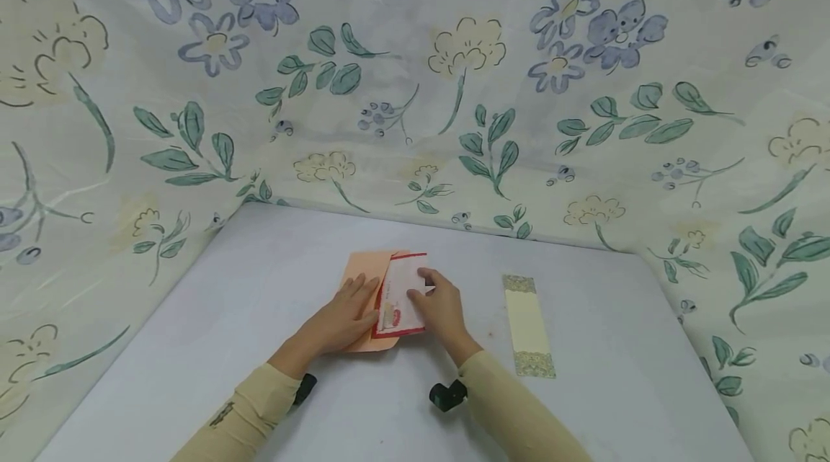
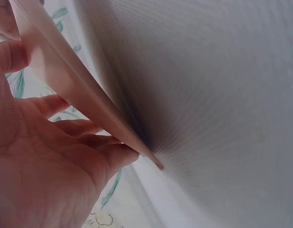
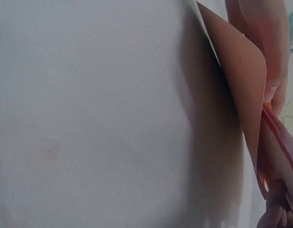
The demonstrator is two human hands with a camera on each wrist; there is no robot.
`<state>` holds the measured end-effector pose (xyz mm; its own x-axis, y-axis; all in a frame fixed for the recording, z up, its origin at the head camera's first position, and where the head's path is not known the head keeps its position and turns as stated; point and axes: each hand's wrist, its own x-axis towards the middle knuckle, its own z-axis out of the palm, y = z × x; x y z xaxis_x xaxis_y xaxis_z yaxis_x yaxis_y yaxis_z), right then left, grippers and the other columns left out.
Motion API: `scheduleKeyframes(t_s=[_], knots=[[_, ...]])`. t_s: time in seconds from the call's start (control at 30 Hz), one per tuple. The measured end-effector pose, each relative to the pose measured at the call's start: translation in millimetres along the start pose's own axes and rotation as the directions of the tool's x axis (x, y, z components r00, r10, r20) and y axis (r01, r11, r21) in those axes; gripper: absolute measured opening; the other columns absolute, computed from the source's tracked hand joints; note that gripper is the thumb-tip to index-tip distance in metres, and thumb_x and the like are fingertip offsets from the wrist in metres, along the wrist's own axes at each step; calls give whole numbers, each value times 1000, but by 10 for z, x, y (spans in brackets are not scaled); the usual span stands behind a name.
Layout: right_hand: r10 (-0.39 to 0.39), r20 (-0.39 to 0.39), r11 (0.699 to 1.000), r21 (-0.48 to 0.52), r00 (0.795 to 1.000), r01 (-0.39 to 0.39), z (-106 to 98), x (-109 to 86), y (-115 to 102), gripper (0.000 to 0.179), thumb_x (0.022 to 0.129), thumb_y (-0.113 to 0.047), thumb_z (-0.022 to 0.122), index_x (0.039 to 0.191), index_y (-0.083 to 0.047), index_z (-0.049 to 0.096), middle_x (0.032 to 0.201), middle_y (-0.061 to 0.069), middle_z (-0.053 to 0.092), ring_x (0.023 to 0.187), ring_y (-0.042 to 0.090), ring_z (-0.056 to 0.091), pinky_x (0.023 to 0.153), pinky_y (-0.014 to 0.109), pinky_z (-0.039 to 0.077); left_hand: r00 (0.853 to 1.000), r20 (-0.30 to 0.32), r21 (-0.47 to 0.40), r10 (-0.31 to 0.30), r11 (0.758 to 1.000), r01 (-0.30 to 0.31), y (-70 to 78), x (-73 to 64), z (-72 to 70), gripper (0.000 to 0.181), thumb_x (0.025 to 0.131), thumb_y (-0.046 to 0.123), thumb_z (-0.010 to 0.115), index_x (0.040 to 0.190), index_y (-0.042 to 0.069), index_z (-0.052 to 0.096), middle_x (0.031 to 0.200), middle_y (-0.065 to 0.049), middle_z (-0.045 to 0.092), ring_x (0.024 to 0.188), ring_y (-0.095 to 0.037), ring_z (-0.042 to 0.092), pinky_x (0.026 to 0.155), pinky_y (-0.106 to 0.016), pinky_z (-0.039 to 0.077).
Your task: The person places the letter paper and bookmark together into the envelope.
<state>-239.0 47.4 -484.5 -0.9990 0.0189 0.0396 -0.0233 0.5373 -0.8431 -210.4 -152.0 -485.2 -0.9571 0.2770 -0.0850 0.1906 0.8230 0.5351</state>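
Observation:
A peach paper envelope [image 1: 364, 266] lies near the middle of the white table. A white card with red edges [image 1: 403, 285] stands partly within the envelope's right side, its left part hidden by the paper. My left hand [image 1: 346, 314] rests on the envelope with its fingers extended. In the left wrist view, those fingers lie along the envelope's face [image 2: 65, 80]. With thumb and fingers, my right hand [image 1: 444, 307] pinches the card's right edge. The right wrist view catches the card's red border [image 3: 280, 140] beside the raised envelope flap [image 3: 239, 57].
To the right lies a cream paper strip [image 1: 528, 321] with glittery gold ends. Dark wrist mounts [image 1: 447, 396] hang under both sleeves. Flower-printed cloth [image 1: 415, 87] rises behind the white table [image 1: 259, 267] and along its sides.

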Motion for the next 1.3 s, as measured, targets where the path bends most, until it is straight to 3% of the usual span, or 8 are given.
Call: scheduleKeyframes(t_s=[0.4, 0.67, 0.93, 1.3], knots=[[-12, 18, 1000, -8, 1000, 12, 76, -22, -9, 47, 91, -19, 77, 135, -9, 65, 113, 8, 68, 85, 14, 61, 72, 28, 55, 1000, 1, -7, -5, 1000, 5, 2, -4, -9, 68, 102, 34, 52, 160, 7, 31, 166, -24, 20, 153, -45, 15, 118, -64, 22], [-66, 39, 998, 10, 997, 66, 65, -46, -20, 46, 92, -14, 75, 135, -5, 64, 110, 10, 69, 79, 12, 60, 65, 25, 52, 999, -21, 0, 29, 1000, -29, -9, 3, -16, 68, 103, 36, 51, 159, 3, 32, 164, -27, 23, 151, -48, 18, 118, -63, 23], [-98, 9, 995, 20, 995, 97, 60, -68, -14, 47, 92, -15, 75, 138, -11, 63, 112, 12, 72, 78, 12, 61, 64, 25, 52, 1000, -12, 3, 19, 1000, -19, -12, -4, -5, 68, 103, 37, 52, 159, 3, 32, 164, -26, 23, 152, -47, 17, 119, -63, 22], [-88, 16, 996, 19, 996, 88, 72, -78, -27, 41, 93, -13, 73, 133, -7, 66, 116, 9, 71, 79, 10, 60, 64, 21, 52, 1000, -12, -11, 18, 1000, -18, -24, -6, 1, 70, 100, 35, 55, 159, 3, 32, 164, -26, 22, 152, -47, 17, 118, -64, 23]])
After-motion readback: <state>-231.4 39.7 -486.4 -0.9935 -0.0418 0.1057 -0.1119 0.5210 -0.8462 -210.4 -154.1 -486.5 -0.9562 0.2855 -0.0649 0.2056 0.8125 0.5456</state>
